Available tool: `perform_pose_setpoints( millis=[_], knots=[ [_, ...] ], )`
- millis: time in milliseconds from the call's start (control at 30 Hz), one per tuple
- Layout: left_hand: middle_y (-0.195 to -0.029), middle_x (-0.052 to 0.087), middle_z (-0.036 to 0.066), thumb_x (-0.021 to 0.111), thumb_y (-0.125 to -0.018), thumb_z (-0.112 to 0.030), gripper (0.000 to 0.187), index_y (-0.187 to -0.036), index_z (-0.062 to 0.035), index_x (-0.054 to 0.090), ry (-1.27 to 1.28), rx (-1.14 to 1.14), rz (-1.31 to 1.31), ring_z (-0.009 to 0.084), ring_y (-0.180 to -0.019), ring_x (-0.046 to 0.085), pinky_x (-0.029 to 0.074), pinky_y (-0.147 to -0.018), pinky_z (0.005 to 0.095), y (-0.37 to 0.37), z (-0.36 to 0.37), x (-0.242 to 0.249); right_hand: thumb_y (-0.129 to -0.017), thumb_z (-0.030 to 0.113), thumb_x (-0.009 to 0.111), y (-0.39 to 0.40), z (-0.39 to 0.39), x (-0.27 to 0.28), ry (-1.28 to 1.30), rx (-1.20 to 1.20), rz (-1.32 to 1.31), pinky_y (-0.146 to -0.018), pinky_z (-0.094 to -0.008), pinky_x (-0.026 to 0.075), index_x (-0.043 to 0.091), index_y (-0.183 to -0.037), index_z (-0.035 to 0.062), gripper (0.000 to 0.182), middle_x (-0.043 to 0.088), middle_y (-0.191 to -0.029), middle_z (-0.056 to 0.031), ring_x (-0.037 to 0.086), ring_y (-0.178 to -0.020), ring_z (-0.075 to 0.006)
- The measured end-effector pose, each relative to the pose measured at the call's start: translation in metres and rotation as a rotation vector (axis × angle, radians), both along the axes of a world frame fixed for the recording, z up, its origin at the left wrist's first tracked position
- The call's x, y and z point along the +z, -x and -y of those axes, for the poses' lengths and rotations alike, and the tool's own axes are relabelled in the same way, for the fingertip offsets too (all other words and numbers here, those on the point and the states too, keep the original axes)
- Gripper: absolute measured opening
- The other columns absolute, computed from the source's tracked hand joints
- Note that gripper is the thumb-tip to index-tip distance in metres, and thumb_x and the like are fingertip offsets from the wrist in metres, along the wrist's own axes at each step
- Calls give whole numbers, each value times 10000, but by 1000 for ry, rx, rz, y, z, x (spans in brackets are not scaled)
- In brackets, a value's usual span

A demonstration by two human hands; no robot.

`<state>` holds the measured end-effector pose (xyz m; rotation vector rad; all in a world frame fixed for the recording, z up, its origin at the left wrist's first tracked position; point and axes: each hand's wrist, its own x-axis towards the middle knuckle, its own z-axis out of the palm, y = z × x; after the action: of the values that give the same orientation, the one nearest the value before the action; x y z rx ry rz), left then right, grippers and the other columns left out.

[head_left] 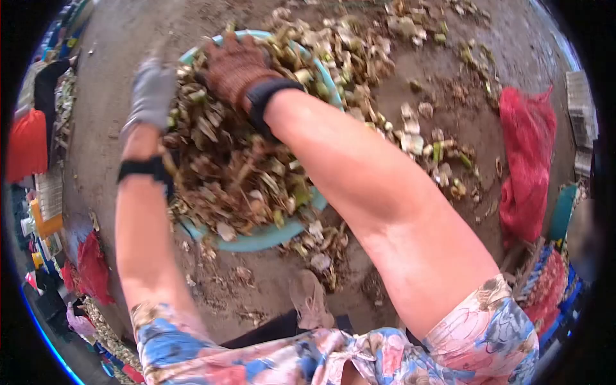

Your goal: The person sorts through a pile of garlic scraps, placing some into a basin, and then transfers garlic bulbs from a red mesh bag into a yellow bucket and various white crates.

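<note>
A wide light-blue basin point(266, 239) on the ground is heaped with plant scraps point(218, 173), a mix of dry brown skins and pale green stem pieces. My right hand point(237, 67), in a brown knit glove with a black wrist strap, lies on the heap near the far rim, fingers spread. At the left side of the basin is my left hand point(153, 93) in a grey glove, its fingers smeared by motion. A black band point(144, 168) circles that wrist.
More scraps point(350, 58) litter the muddy floor behind and right of the basin. A red mesh sack point(527, 167) lies at the right, another red bag point(93, 269) at the left. My shoe point(310, 300) stands just in front of the basin. A person in red point(27, 146) is at the left edge.
</note>
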<state>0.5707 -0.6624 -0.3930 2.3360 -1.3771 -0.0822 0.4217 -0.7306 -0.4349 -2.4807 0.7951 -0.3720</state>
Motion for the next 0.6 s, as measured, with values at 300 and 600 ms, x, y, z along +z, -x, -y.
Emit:
perform_pose_setpoints(
  millis=[300,600],
  knots=[
    [-1348,483,195,504,-949,-308,463,-1319,-31,485,-167,-187,44,311,-1287,419,315,-1066,396,60,-85,-14,-854,381,633,148,-7,22,-63,18,793,-898,-432,466,537,-1189,-1,517,584,-1139,-251,571,-1063,-383],
    [-964,623,154,647,-753,-363,347,-935,-69,623,-588,-994,-346,334,-931,587,454,-805,445,297,-272,-78,-904,325,578,493,-202,-64,-949,17,-227,-878,-391,479,577,-1174,65,375,621,-1112,-171,604,-1016,-302]
  ],
)
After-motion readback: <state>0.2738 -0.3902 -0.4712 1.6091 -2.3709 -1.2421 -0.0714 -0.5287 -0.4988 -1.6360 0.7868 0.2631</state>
